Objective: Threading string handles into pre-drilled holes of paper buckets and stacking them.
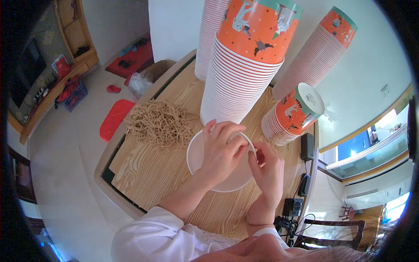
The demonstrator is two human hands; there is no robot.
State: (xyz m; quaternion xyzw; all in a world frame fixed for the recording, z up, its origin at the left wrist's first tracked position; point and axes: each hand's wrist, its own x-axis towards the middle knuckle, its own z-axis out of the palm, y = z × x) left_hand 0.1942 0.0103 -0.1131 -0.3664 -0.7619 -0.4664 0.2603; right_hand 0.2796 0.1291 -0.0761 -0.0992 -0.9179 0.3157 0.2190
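A white paper bucket (235, 182) stands mouth up on the wooden table in front of me. My left hand (220, 150) reaches across its mouth, with the fingers closed at the far right part of the rim. At that same stretch of rim, my right hand (268, 170) pinches from the outer side. The fingertips of both hands nearly meet there; whether a strand lies between them is too small to make out. Left of the bucket lies a loose heap of tan twine (159, 124), apart from both hands.
Behind the bucket rises a tall stack of nested paper buckets (240, 83) with an orange patterned top. A shorter stack (292, 113) and another tall one (314, 56) stand at the right. Black power adapters (293, 206) and cables line the table's right edge. A red stool (115, 120) stands left.
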